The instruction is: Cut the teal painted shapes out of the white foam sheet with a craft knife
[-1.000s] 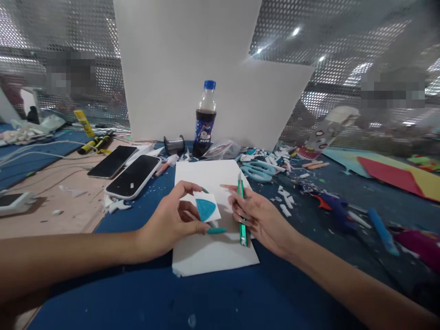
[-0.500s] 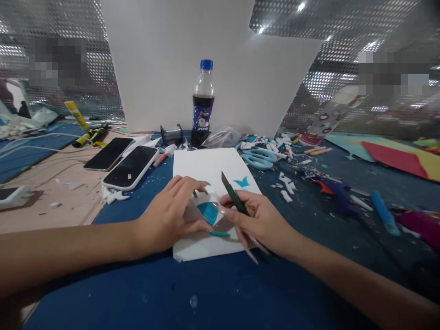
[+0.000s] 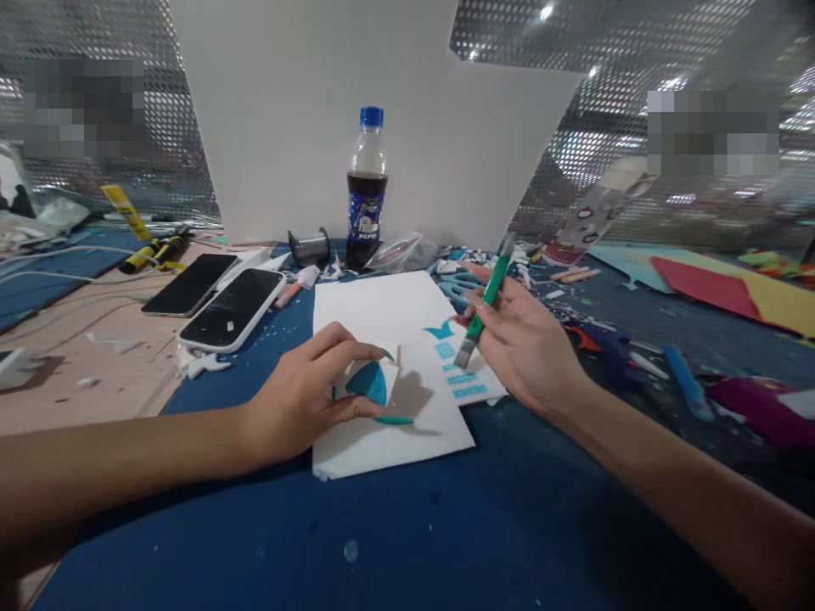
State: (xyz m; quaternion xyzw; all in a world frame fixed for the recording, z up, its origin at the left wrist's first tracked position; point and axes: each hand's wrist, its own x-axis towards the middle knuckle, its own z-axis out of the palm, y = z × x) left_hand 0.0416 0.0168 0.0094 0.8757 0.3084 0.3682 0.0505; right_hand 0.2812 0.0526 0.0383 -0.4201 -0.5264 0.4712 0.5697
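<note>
Left hand pinches the small white cut piece with its blue wedge, thumb and fingertips clamped on it, pressed to the white foam sheet near the counter's front edge. Right hand grips the green utility knife, blade tip angled down-left, in the air over the sheet's right edge.

Change: half a second ago the knife sat right against the piece, the hands touching. Now the right hand has drawn back right and up, uncovering blue printed marks. Reading: blade off the work, cutting paused.

Behind the sheet: cola bottle, two phones, scissors.
</note>
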